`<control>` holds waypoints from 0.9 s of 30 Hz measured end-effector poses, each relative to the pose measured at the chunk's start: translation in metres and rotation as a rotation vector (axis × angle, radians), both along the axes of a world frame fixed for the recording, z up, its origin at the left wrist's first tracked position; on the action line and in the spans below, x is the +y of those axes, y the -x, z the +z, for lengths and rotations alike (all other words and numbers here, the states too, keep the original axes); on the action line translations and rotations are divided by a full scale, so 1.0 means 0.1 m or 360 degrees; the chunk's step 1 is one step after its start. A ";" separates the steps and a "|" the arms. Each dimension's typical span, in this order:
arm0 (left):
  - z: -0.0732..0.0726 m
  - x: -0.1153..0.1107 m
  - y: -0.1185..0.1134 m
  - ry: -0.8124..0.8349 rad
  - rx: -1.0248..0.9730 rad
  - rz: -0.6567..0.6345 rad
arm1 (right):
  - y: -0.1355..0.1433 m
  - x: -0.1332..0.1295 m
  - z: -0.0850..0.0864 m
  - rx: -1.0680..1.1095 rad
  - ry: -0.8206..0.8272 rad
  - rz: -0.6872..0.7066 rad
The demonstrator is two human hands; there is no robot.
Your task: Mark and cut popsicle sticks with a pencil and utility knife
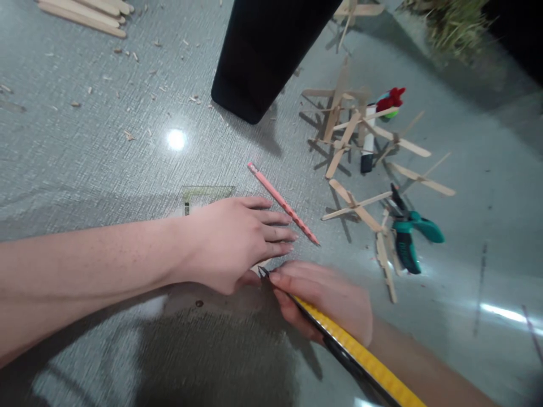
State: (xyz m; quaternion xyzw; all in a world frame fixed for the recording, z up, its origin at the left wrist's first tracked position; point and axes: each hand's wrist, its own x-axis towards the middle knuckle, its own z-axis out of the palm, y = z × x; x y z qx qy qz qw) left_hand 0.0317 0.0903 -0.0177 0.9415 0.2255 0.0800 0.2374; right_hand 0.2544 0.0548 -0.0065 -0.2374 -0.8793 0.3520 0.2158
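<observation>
My right hand point(318, 297), slightly smeared by motion, grips a yellow and black utility knife point(356, 350). The knife's dark tip point(263, 272) points up and left, close to the thumb of my left hand point(250, 232). That left hand lies palm down on the table, fingers stretched out. A pale sliver of wood point(265, 263) shows between its index finger and thumb; the rest is hidden beneath the hand. A clear set square point(207, 191) sticks out past the left wrist, partly covered. Just beyond the left fingertips lies a pink pencil point(282, 202).
Several crossed craft-stick pieces point(341, 144) stand at the right, around a white and black marker-like object point(368, 141). Teal-handled pliers point(407, 237) lie nearer. A tall black object point(267, 56) rises at the back. Loose craft sticks point(85, 16) lie top left, with wood chips about.
</observation>
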 end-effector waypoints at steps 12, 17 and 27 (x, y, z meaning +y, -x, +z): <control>-0.02 -0.01 0.00 -0.0005 -0.0039 0.0018 | -0.08 -0.07 -0.05 -0.0069 0.0211 0.0050; -0.01 -0.01 0.01 0.0003 -0.0027 0.0012 | -0.07 -0.03 -0.03 0.0067 0.0177 0.0024; 0.00 -0.01 0.00 0.0019 -0.0097 0.0020 | 0.00 -0.01 -0.01 0.0040 0.0027 0.0018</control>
